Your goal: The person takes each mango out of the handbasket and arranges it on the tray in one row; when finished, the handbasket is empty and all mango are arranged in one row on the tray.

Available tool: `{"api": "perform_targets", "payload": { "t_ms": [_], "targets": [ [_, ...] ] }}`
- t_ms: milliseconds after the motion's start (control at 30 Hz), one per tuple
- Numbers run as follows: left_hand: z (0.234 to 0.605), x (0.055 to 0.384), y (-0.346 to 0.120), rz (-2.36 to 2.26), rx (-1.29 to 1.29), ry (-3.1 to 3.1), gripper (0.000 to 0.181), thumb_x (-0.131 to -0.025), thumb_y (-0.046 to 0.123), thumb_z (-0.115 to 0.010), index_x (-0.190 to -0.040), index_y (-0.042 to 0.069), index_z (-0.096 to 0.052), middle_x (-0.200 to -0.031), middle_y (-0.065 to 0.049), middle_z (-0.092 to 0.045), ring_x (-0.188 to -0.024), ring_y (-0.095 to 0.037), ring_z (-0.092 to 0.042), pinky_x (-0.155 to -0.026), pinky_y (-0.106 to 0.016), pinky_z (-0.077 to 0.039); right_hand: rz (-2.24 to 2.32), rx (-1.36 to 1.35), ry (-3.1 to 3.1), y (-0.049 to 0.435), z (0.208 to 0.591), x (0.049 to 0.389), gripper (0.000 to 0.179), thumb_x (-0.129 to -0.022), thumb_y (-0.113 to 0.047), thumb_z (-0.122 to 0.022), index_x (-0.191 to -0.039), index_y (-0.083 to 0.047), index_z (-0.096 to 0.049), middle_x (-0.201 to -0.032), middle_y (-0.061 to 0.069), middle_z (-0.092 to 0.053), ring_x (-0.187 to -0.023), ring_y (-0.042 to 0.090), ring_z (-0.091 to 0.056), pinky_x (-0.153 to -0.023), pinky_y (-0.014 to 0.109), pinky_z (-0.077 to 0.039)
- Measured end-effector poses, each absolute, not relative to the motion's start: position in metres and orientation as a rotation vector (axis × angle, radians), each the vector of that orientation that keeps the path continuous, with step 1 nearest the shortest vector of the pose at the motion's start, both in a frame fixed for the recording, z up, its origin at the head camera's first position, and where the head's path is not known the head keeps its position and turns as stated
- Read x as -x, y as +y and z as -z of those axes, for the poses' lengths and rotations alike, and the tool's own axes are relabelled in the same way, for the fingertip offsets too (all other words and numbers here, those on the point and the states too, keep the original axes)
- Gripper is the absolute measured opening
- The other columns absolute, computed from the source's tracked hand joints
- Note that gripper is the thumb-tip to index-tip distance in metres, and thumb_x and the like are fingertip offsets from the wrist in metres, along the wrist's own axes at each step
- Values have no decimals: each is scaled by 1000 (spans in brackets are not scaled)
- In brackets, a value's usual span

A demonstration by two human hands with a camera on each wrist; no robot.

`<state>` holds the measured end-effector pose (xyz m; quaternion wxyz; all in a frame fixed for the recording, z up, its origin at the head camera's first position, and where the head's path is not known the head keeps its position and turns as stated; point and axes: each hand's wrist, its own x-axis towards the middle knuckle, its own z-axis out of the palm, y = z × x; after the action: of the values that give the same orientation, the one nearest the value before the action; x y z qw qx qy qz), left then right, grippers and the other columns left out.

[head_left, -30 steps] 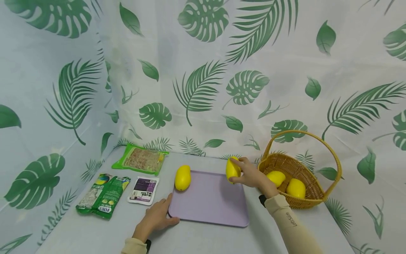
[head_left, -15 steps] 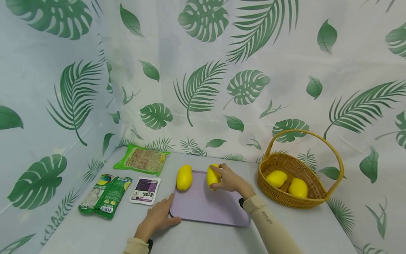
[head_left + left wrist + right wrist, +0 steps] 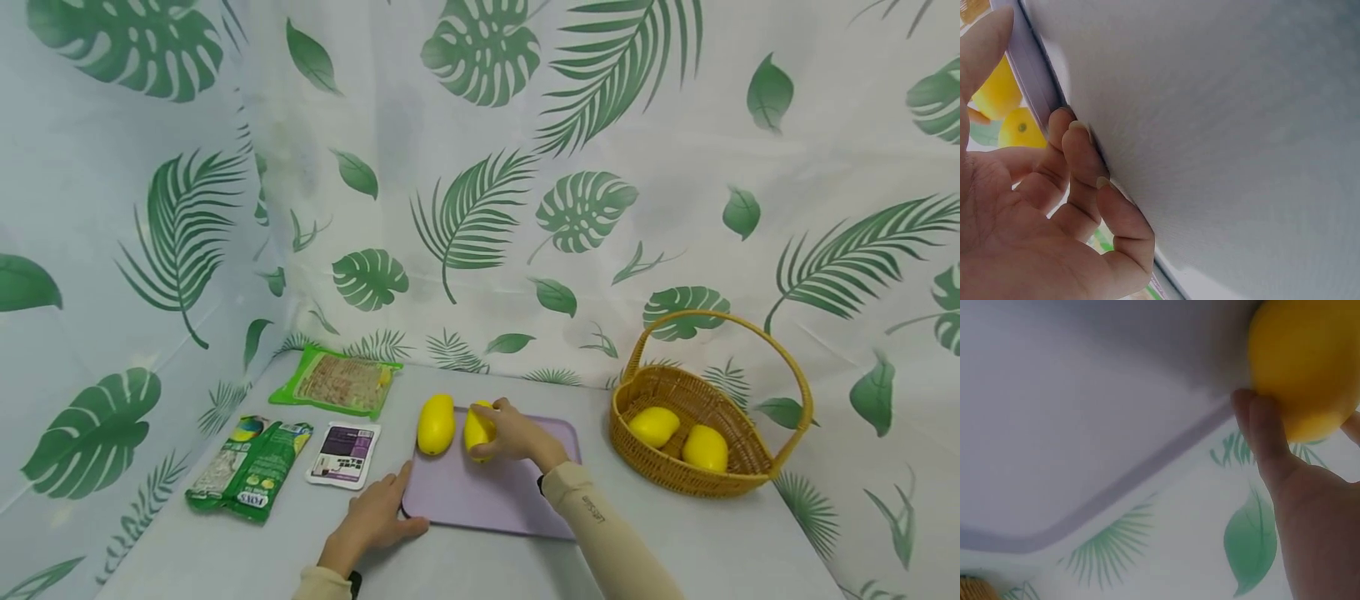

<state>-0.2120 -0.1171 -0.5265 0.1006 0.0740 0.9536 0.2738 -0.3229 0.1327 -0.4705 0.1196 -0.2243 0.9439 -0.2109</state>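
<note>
In the head view my right hand grips a yellow mango over the lilac tray; in the right wrist view, fingertips press the side of this mango. Whether it touches the tray is hard to tell. Just left of it, a second mango lies at the tray's back left corner. My left hand holds the tray's front left corner, fingers along the left side and thumb by the front edge. Bent fingers meet the tray's rim in the left wrist view.
A wicker basket with a tall handle stands at the right, two mangoes inside. To the left lie a green packet, a white and purple packet and a green-edged bag. A leaf-patterned curtain hangs behind.
My right hand has carried its mango leftward from the tray's right side until close beside the other mango. The left hand has stayed at the tray corner.
</note>
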Motion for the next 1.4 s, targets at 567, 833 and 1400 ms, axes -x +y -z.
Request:
{"api": "perform_targets", "payload": {
  "t_ms": [567, 833, 1400],
  "targets": [
    [526, 210, -116, -806, -208, 2802, 99, -77, 46, -83, -153, 4, -37, -139, -29, -56, -122, -48, -57, -96, -75, -42, 498, 609, 2752, 113, 476, 330, 78, -86, -48, -75, -152, -21, -44, -150, 32, -36, -117, 37, -58, -104, 59, -50],
    [525, 211, -115, -801, -213, 2807, 99, -77, 46, -83, -153, 3, -38, -137, -27, -58, -119, -46, -59, -95, -73, -44, 512, 622, 2763, 114, 474, 329, 80, -86, -49, -74, -153, -19, -43, -155, 33, -32, -127, 44, -54, -108, 62, -46],
    [526, 213, -115, -796, -199, 2797, 98, -78, 46, -83, -153, 3, -37, -138, -27, -57, -120, -46, -58, -96, -74, -43, 526, 591, 2875, 180, 450, 324, 83, -88, -55, -70, -154, -15, -41, -155, 26, -39, -134, 44, -51, -110, 61, -44]
  ]
}}
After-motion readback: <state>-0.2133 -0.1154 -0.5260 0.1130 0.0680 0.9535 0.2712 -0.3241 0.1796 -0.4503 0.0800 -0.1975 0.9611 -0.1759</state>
